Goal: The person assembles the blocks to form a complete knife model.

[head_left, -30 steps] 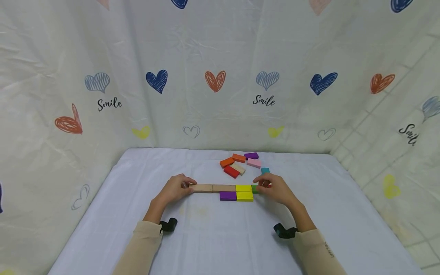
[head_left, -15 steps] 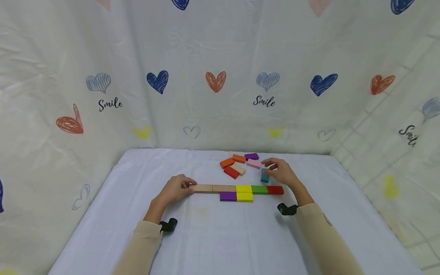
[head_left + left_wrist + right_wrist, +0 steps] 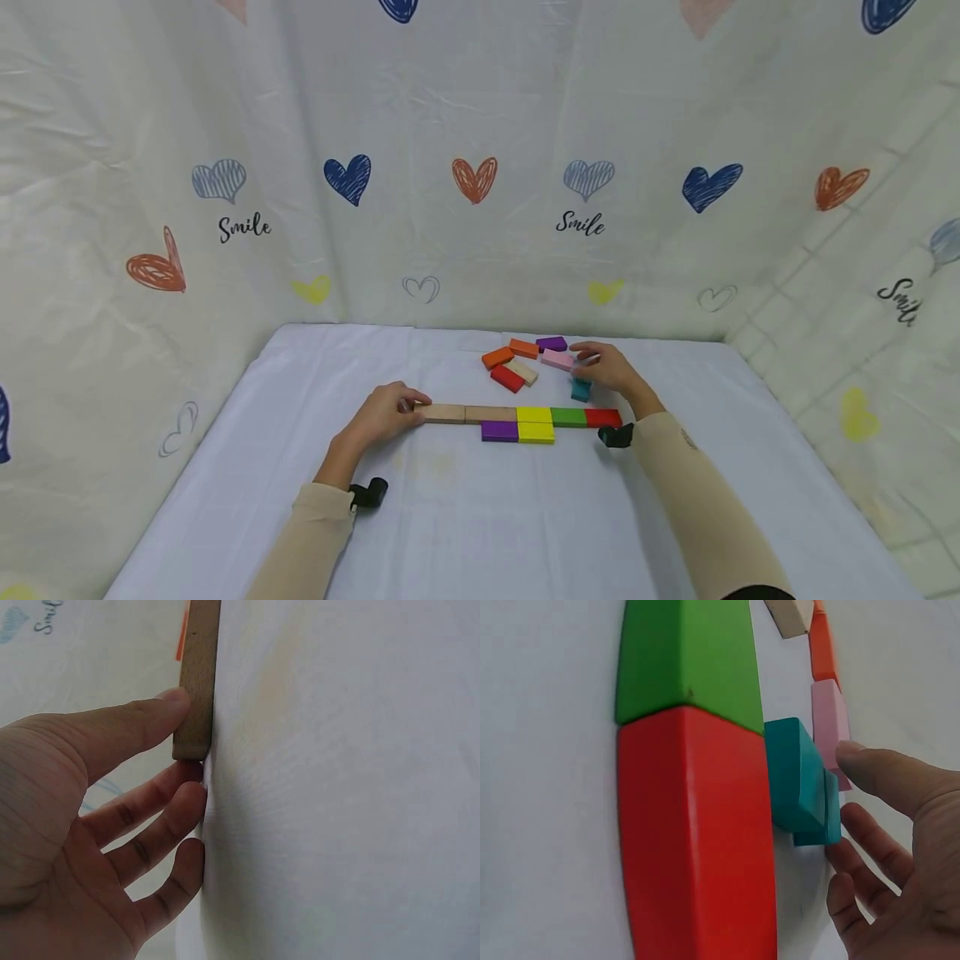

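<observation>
My left hand (image 3: 382, 414) pinches the left end of a plain wooden block (image 3: 442, 413), with the thumb (image 3: 142, 724) on its near side. That block begins a row: a second wooden block (image 3: 491, 415), then a yellow, a green block (image 3: 568, 418) and a red block (image 3: 602, 418). A purple block (image 3: 499, 432) and another yellow block (image 3: 536, 432) lie against its front. Behind the row, my right hand (image 3: 611, 369) spreads its thumb and fingers beside the pink block (image 3: 826, 720). The thumb tip overlaps the pink end. Two teal blocks (image 3: 791, 772) lie just before that hand.
At the back lie loose blocks: two orange blocks (image 3: 523, 348), a red block (image 3: 507, 379), a wooden block (image 3: 522, 371) and a purple block (image 3: 552, 343). White cloth (image 3: 480, 517) covers the table, and a printed curtain (image 3: 517, 275) hangs behind it.
My right hand has left the green and red end of the row and moved back, past the teal blocks, to the pink block. The left hand stays at the wooden block.
</observation>
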Available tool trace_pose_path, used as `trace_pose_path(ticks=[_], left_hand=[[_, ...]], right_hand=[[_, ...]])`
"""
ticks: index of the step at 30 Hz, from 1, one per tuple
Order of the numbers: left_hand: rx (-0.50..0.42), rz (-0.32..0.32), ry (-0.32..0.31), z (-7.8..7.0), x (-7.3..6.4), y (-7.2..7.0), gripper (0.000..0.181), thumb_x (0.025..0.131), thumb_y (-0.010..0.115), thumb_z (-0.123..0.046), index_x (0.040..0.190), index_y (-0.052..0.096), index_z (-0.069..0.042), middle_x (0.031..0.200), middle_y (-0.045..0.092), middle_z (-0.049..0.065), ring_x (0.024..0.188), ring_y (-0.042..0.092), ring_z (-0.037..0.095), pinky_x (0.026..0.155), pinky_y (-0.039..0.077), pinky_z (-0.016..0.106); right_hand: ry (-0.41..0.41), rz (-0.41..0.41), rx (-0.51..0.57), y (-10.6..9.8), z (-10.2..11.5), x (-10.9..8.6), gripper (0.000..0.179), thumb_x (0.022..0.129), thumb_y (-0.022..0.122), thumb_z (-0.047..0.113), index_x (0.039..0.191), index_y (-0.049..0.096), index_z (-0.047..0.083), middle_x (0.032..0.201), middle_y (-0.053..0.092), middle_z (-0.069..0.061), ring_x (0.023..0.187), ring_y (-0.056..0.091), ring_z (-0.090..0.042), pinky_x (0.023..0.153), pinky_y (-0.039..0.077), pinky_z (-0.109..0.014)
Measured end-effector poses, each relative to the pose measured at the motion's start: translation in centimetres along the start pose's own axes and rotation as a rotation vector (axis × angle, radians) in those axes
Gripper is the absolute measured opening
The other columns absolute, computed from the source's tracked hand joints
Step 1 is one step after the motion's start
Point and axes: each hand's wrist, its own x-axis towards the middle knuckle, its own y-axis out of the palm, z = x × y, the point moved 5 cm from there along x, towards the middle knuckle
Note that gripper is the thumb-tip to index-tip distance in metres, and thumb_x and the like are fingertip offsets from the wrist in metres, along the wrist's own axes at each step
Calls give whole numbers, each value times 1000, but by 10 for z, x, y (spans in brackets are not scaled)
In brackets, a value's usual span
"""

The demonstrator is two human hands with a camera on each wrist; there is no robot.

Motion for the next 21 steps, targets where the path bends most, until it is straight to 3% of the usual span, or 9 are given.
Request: trace_pose_path(ticks=[13, 17, 21], left_hand=[[-1, -4, 11, 3, 0, 1, 26, 88, 80, -14, 113, 79, -21, 96, 65, -2, 82, 57, 13, 72, 47, 30], [-10, 0, 14, 2, 0, 1, 26, 88, 81, -15, 114, 78, -21, 95, 65, -2, 82, 57, 13, 72, 48, 30], [-7, 2, 10, 2, 0, 1, 27, 88, 81, -15, 114, 78, -21, 95, 65, -2, 82, 57, 13, 72, 48, 30]], right_hand=[[74, -59, -82, 14, 11, 14, 47, 95, 73, 17, 140, 61, 16, 131, 57, -21, 114, 52, -36, 99, 49, -50], [50, -66, -123, 13, 17, 11, 45, 95, 72, 16, 139, 63, 17, 123, 56, -18, 107, 52, -32, 91, 50, -42], [-31, -60, -155, 9, 25, 5, 45, 96, 71, 14, 140, 62, 13, 120, 54, -17, 104, 52, -32, 87, 51, -40]])
